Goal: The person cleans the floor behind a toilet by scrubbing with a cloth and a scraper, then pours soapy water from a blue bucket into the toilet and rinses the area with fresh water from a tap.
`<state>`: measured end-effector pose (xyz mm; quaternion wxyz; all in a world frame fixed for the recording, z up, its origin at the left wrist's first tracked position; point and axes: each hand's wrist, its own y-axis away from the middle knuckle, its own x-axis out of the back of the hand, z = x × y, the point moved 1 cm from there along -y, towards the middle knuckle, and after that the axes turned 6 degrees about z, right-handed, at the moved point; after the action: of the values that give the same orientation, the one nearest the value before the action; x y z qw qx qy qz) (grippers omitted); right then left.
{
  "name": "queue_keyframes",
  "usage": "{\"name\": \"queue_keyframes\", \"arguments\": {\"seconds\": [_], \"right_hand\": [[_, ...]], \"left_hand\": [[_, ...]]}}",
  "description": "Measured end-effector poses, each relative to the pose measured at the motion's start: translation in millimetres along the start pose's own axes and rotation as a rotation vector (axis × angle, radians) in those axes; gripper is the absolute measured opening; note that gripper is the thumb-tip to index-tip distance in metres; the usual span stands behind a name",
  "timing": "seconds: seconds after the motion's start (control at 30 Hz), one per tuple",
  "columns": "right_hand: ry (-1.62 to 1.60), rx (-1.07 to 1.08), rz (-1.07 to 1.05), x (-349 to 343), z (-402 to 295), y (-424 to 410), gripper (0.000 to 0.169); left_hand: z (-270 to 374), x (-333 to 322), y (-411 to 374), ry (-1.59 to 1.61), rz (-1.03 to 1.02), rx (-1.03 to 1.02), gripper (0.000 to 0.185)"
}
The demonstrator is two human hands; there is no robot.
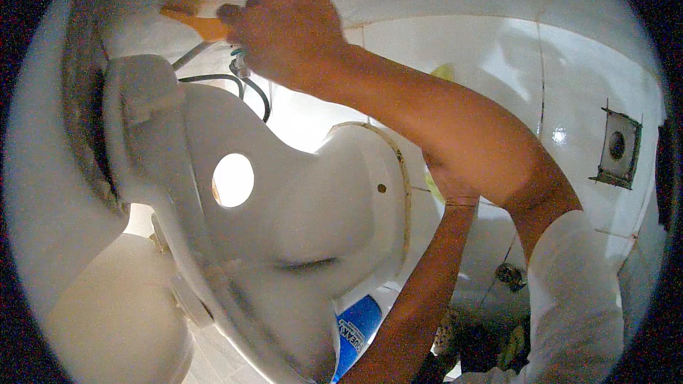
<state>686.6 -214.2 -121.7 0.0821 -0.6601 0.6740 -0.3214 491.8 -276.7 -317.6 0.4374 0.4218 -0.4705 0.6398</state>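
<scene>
My right hand [288, 37] reaches to the upper left, its fingers closed on a flat orange tool [200, 25], perhaps a scraper. The tip of the tool lies against or close to a pale surface. Just below that hand hang dark flexible hoses [261, 98] and a small grey fitting [241, 66]. My left hand [453, 188] is mostly hidden behind my right forearm; only the wrist and part of the hand show. A yellow-green thing [435, 186] sticks out beside it; whether the hand holds it I cannot tell.
A large white ceramic fixture [331, 208], seemingly a washbasin, has a bright oval opening. A rounded pale form [117, 309] stands lower left. A blue label [357, 320] with writing shows beside my left forearm. The tiled wall [491, 37] has a recessed box [617, 145] and a round outlet [510, 276].
</scene>
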Motion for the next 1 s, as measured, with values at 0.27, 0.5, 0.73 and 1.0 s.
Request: {"name": "queue_keyframes", "arguments": {"seconds": [0.27,0.5,0.73,1.0], "right_hand": [[0.079,0.047,-0.078,4,-11,-4,0.038],[0.009,0.041,-0.057,-18,-38,-31,0.039],[0.018,0.037,0.014,-3,-24,-12,0.034],[0.015,0.039,-0.009,-4,-28,-9,0.035]], "left_hand": [[-3,0,0,-0.006,-0.002,0.002,0.056],[0,0,-2,-0.005,-0.004,-0.015,0.056],[7,-1,-2,-0.002,0.001,-0.017,0.056],[3,6,-3,-0.021,0.015,-0.006,0.056]]}}
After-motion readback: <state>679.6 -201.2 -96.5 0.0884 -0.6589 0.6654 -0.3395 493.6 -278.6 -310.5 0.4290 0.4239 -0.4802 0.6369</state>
